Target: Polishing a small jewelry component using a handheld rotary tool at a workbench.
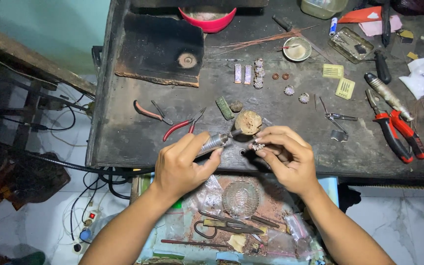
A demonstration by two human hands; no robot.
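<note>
The left hand (181, 164) holds a silver rotary tool (213, 143). Its fingers are wrapped tight around the tool's body, and a black cable runs off to the left under the bench. The tip of the tool points right, toward a small sparkly piece of jewelry (258, 145). The right hand (284, 156) pinches that little piece between thumb and fingertips, fingers pressed together on it. Both hands are at the front edge of the bench (123, 142), near its middle. The tool tip and the little piece are just beside each other; I cannot tell if they touch.

Right behind the hands sits a round, tan wooden peg (248, 121). To its left lie a green block (224, 107) and small red-handled pliers (182, 125). More red-handled cutters (148, 112) lie further left. Near the back of the bench rest more small sparkly pieces (258, 73) in a row. A little metal bowl (297, 48) sits behind them. At the back left is a burnt black board (160, 46), and a red bowl (207, 19) stands at the back edge. By the right edge lie big red pliers (398, 132). Tweezers (337, 118) lie to the left of them.

Below the front edge is a tray (327, 184) with a clear glass dish (241, 198) and some scissors (224, 226).
</note>
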